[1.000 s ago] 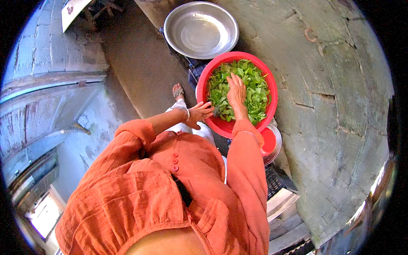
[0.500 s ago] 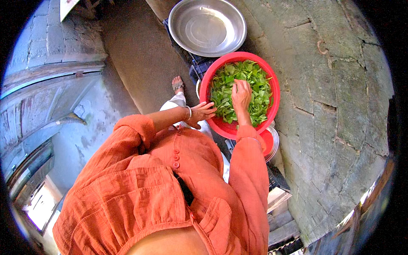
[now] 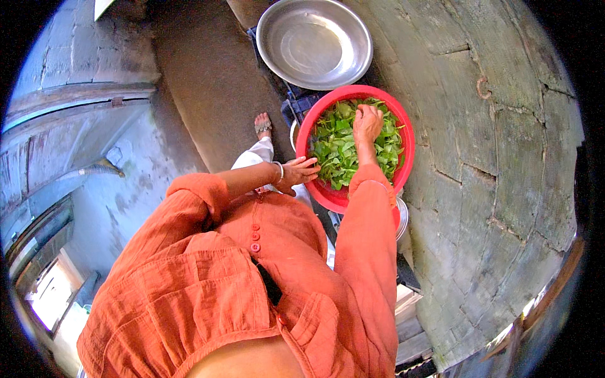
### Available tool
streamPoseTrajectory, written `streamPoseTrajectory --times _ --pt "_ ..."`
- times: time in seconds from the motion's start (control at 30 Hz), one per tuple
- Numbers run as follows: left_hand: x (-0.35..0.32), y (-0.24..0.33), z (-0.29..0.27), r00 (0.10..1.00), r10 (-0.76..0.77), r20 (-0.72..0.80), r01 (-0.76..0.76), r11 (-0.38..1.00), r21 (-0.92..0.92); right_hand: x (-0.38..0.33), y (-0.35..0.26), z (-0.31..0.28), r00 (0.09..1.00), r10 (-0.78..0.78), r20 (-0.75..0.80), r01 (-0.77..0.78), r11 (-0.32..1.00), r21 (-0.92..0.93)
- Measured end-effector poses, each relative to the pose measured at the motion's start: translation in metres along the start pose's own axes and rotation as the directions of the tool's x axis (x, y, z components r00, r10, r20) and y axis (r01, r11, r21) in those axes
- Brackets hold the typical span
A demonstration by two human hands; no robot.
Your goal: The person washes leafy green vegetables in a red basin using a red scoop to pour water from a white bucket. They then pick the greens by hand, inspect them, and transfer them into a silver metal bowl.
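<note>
head view | texts: none are showing legibly | labels, brands: none are showing | numbers: none are showing | signs: none are showing

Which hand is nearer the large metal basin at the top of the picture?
Right. The right hand is among the leaves, below the metal basin in the picture; the left hand is farther down, at the left rim of the red tub.

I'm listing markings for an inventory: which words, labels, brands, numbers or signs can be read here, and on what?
None can be read: no lettering shows on the round red plastic basin, the wide silver metal basin or the orange buttoned shirt.
</note>
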State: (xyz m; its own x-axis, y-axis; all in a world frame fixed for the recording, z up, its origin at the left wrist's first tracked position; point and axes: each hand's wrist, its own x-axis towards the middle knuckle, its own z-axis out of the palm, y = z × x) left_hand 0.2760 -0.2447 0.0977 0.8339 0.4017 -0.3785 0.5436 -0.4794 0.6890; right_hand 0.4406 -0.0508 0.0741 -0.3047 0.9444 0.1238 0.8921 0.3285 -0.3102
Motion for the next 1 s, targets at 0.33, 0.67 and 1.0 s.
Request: streamPoseTrajectory --times 0.33,0.67,1.0 --pt "0.001 0.001 -0.005 0.999 -0.016 0.042 0.015 1.0 0.026 0.001 0.003 0.006 0.985 0.001 0.171 0.032 0.982 -0.185" --pt "0.0 0.001 -0.004 1.0 0.003 0.028 -0.003 1.0 0.021 -0.019 0.014 -0.024 0.969 0.244 0.031 -0.24 0.911 0.334" --pt "0.002 0.009 -0.009 0.997 -0.066 0.033 0.067 0.998 -0.018 -0.051 -0.013 -0.078 0.88 0.463 0.11 -0.365 0.507 0.781"
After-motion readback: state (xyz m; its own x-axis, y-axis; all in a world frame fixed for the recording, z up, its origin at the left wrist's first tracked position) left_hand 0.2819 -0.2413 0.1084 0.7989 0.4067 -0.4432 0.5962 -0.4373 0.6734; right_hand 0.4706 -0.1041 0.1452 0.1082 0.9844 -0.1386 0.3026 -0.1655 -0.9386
